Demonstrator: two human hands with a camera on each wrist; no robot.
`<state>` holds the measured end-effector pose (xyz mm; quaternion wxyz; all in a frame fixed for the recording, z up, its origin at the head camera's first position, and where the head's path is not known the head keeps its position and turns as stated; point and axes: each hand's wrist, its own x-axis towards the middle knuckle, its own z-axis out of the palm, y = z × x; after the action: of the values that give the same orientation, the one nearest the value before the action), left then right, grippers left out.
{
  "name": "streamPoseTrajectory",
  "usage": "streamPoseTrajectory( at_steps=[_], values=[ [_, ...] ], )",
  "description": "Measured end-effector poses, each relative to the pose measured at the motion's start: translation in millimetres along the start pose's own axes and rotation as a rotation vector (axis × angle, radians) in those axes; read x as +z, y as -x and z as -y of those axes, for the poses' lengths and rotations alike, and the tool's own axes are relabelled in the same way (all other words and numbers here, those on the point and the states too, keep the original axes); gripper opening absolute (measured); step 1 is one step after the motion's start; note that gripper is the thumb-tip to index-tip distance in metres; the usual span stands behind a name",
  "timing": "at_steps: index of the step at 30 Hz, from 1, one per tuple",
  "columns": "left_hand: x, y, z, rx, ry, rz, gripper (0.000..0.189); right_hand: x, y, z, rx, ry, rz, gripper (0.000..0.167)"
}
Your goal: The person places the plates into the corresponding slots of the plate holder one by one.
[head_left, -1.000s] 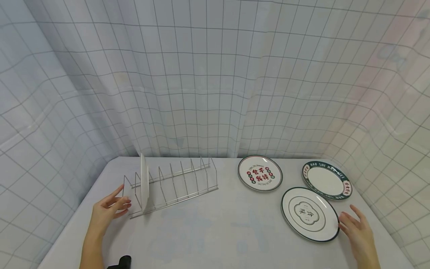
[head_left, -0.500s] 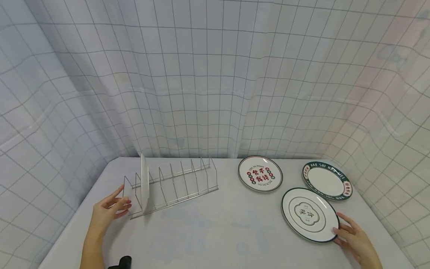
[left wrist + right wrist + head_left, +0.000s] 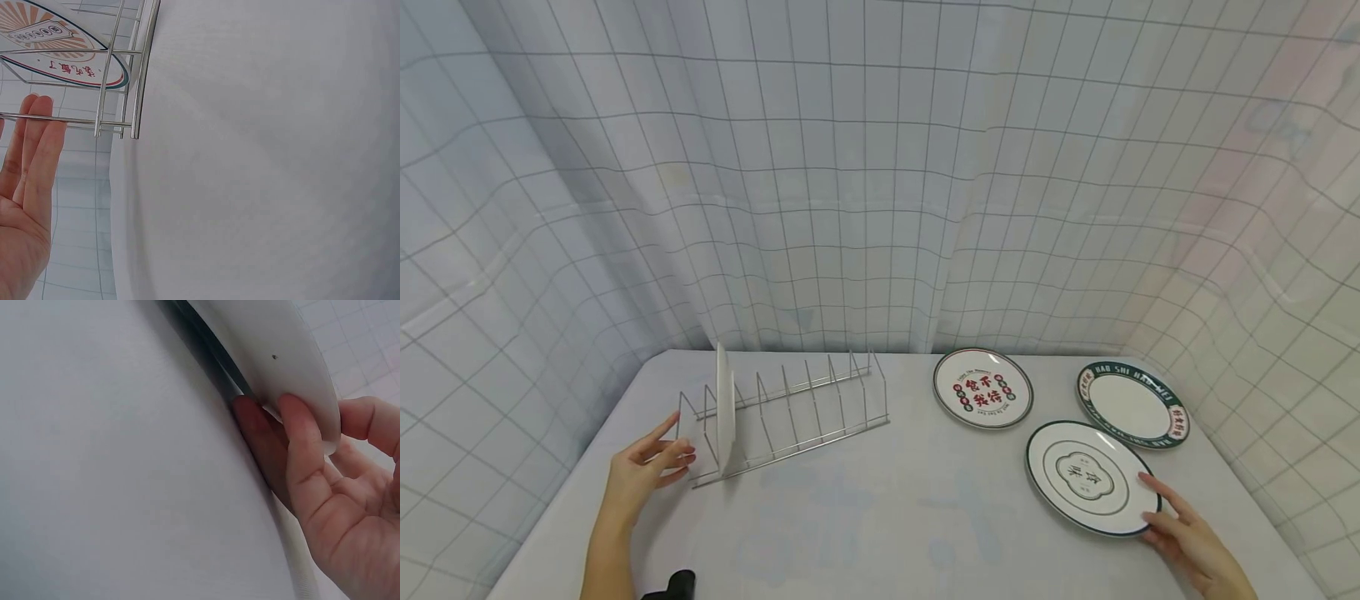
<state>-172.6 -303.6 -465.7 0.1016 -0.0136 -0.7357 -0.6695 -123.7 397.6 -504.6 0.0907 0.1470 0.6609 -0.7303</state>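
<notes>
At the left end of a wire dish rack (image 3: pixel 790 421), my left hand (image 3: pixel 638 468) touches the end wire with nearly straight fingers. In the left wrist view its fingers (image 3: pixel 44 144) lie along that wire; the thumb is mostly out of frame. One plate (image 3: pixel 724 412) stands upright in the rack, its printed face showing in the left wrist view. My right hand (image 3: pixel 1191 542) pinches the right rim of a white plate with a dark edge (image 3: pixel 1052 475). Seen from the right wrist, fingers are under the plate's raised pale underside (image 3: pixel 275 356).
A green-rimmed plate (image 3: pixel 1127 404) lies flat just behind the held plate. Another plate with red lettering (image 3: pixel 981 408) lies at the back, right of the rack. A gridded white curtain (image 3: pixel 880 208) surrounds the table (image 3: pixel 865 533). Something black (image 3: pixel 673 583) pokes in at the front left.
My right hand has moved left from beside the dark-edged plate onto its rim and taken hold of it. The plate's near right side has lifted slightly. My left hand stays at the rack.
</notes>
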Motion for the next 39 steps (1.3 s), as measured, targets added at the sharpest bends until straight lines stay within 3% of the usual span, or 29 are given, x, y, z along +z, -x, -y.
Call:
streamPoseTrajectory(
  at_steps=[4,9,12,18,23,25,33,39],
  values=[
    [1.2,1.2,-2.5,-0.005,-0.002,0.001,0.052,-1,-1.3,-4,-0.064,-0.107,0.109,0.059],
    [0.9,0.4,-3.2,-0.001,0.003,0.006,0.051,-4,-1.5,-8,-0.217,-0.425,0.434,0.062],
    [0.2,0.0,-2.2,-0.002,0.007,0.008,0.052,-2,-0.2,-7,-0.274,-0.576,0.532,0.066],
    [-0.6,-0.3,1.4,-0.015,0.006,0.009,0.053,11,4.9,5,-0.452,-0.634,0.553,0.069],
    [-1.0,-0.8,1.8,0.007,0.025,0.009,0.052,31,5.9,26,-0.606,-0.585,0.551,0.068],
    [-1.7,-1.8,2.7,0.008,0.013,0.011,0.052,43,5.3,38,-0.632,-0.561,0.537,0.067],
    [-4.0,-3.5,7.4,0.02,-0.008,0.024,0.053,117,-7.9,75,-0.626,-0.495,0.532,0.067],
    [0.2,-0.2,-0.5,0.008,0.004,0.006,0.053,184,-20.8,93,-0.511,-0.425,0.453,0.065]
  ],
)
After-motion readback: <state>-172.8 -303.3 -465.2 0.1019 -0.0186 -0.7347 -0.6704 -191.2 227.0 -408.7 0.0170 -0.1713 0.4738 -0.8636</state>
